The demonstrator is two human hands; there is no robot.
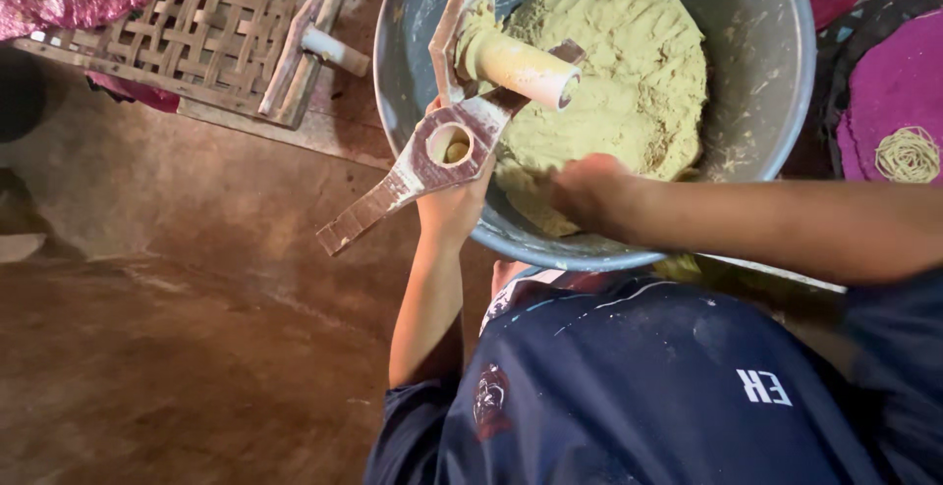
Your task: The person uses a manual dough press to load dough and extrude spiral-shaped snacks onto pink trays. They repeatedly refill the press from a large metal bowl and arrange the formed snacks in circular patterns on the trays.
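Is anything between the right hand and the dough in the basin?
Nothing visible. The right hand already rests on the near edge of the dough inside the basin. The wooden press, held by the left hand, sits off to its side.

Woven bamboo tray (pixel 211 24), purple mat (pixel 889 92)

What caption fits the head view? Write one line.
Left hand holds a wooden press while right hand digs into dough in a metal basin.

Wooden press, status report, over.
Left hand grips wooden press under its hole. Right hand digs into dough in metal basin. Nothing obstructing.
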